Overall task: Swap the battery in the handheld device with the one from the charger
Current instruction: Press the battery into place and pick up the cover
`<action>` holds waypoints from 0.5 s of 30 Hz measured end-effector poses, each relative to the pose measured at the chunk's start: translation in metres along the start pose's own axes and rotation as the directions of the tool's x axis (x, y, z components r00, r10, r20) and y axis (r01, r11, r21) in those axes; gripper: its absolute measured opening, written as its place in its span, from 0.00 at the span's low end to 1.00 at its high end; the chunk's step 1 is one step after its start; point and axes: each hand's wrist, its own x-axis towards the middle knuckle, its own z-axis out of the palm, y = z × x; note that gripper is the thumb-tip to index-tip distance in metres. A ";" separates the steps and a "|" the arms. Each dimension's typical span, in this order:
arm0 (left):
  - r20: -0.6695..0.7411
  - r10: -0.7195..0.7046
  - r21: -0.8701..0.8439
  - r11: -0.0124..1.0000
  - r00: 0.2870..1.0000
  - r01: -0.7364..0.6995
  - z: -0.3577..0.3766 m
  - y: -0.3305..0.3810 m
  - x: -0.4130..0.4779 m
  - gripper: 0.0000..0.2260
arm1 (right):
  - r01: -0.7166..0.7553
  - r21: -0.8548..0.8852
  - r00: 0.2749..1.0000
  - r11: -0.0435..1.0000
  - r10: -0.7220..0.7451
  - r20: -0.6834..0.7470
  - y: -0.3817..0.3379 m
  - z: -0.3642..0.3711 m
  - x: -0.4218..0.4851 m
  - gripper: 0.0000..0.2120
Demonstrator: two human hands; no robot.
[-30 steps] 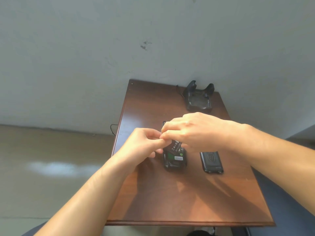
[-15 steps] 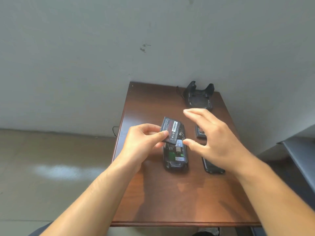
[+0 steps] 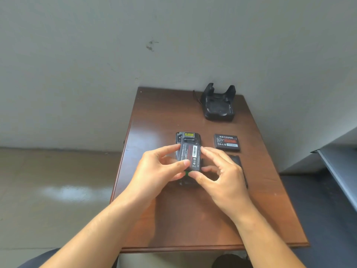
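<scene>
The black handheld device (image 3: 188,139) lies face down on the brown table (image 3: 193,219), its back cover off. A black battery with a red label (image 3: 190,156) sits over its open bay. My left hand (image 3: 160,171) pinches the battery's left edge with thumb and forefinger. My right hand (image 3: 218,175) touches its right edge and lower end with its fingertips. A second battery (image 3: 227,142) lies flat to the right of the device. The black charger cradle (image 3: 219,105) stands at the table's back right, with nothing in it.
The device's black back cover (image 3: 236,161) lies right of the device, partly hidden by my right hand. A grey wall rises behind the table. A grey shelf edge (image 3: 340,171) sticks out at the right. Floor lies to the left.
My left hand has lowered the battery from a tilted hold above the device onto the open bay. My right hand has come in from the right to its other edge.
</scene>
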 end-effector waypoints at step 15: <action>0.110 0.111 0.420 0.895 0.988 -0.148 -0.007 -0.003 -0.009 0.17 | 0.014 -0.097 0.995 0.995 -0.005 0.098 0.002 -0.015 -0.008 0.24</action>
